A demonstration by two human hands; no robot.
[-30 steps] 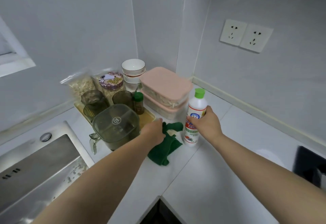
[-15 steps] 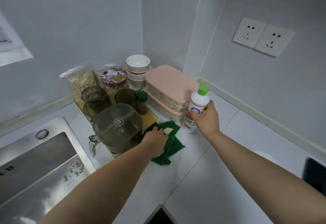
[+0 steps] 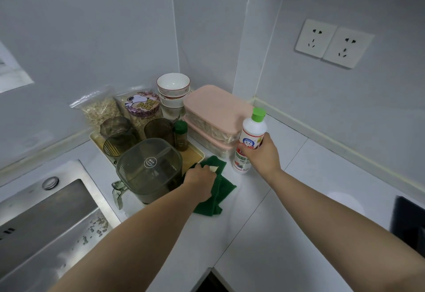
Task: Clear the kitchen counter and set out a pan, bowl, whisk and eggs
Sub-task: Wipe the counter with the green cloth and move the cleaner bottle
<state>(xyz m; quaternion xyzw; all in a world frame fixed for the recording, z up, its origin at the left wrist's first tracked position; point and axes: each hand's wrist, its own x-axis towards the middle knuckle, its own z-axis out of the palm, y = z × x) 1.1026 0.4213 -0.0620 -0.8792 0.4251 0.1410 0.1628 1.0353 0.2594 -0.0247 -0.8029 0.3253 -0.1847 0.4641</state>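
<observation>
My right hand [image 3: 262,156] grips a white bottle with a green cap [image 3: 251,135], which stands upright on the white counter [image 3: 287,222] beside the stacked pink-lidded boxes [image 3: 216,112]. My left hand [image 3: 199,180] presses down on a crumpled dark green cloth [image 3: 219,190] lying at the front corner of the yellow tray [image 3: 195,153]. A stack of white bowls [image 3: 173,91] stands in the corner behind the tray.
On the tray stand a smoky lidded pitcher [image 3: 147,170], smoky cups [image 3: 117,130] and a small spice jar [image 3: 181,137]. Two bags of dry food [image 3: 103,110] lean against the wall. A steel sink [image 3: 43,220] is at left; a dark hob edge [image 3: 409,220] at right.
My right hand carried the bottle back toward the pink boxes. My left hand pulled slightly toward me over the cloth, next to the tray. The view shifted left and closer.
</observation>
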